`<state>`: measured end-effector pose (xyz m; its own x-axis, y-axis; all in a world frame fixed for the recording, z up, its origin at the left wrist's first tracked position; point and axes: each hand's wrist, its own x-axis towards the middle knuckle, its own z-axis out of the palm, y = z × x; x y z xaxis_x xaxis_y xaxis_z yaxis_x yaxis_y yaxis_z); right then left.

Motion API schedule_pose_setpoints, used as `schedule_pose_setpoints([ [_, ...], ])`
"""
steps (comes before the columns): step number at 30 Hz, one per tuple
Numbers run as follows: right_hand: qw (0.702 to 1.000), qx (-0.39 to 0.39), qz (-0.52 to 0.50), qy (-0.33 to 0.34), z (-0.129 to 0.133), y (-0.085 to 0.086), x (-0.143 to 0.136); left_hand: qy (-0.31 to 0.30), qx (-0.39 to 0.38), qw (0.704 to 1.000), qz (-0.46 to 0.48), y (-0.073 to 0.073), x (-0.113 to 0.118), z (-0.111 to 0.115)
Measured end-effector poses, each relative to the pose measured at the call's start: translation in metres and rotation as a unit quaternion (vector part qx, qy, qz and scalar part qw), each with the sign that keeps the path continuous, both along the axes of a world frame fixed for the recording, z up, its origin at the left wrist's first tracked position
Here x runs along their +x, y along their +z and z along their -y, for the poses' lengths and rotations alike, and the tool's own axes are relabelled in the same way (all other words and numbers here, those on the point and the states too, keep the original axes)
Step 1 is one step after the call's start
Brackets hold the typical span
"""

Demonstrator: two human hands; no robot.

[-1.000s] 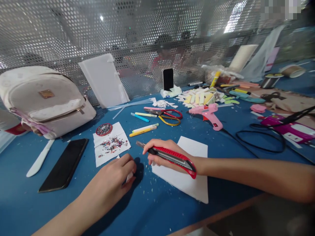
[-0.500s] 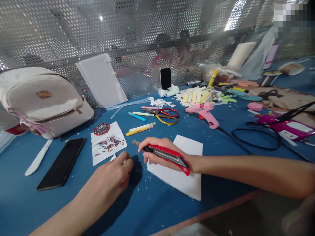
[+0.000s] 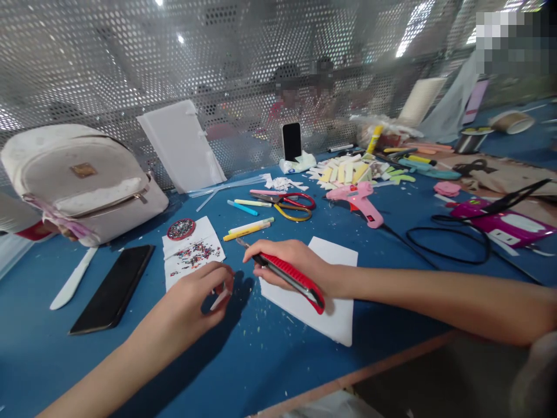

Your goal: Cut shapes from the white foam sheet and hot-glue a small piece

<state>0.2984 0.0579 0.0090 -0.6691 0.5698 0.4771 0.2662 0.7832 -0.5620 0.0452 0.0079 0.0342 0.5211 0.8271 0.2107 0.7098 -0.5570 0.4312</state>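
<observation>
My right hand (image 3: 289,264) grips a red and black utility knife (image 3: 296,278), its tip pointing up and left. Under this hand lies a white sheet of paper (image 3: 328,316). Just left of the knife, my left hand (image 3: 209,296) is curled, with a small white piece (image 3: 220,299) between its fingers. Beyond the left hand is a white paper (image 3: 206,232) scattered with small colourful bits (image 3: 195,254). A round red-rimmed dish (image 3: 181,229) of dark bits sits on its upper part.
Yellow marker (image 3: 248,231), scissors (image 3: 293,206) and pink glue gun (image 3: 359,202) lie beyond the hands. At left are a black phone (image 3: 113,289), a white plastic knife (image 3: 75,280) and a backpack (image 3: 87,186). A black cable (image 3: 448,258) curls at right.
My left hand has turned and opened slightly, showing the white piece. The utility knife has tilted in my right hand, which has risen a little. The view has shifted slightly.
</observation>
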Motion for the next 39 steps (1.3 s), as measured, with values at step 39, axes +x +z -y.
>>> schedule_pose_setpoints([
  [39,0.941,-0.272,0.117,0.162,-0.033,0.054,-0.045,0.098,-0.232,0.878,0.408,-0.012,-0.014,-0.018],
])
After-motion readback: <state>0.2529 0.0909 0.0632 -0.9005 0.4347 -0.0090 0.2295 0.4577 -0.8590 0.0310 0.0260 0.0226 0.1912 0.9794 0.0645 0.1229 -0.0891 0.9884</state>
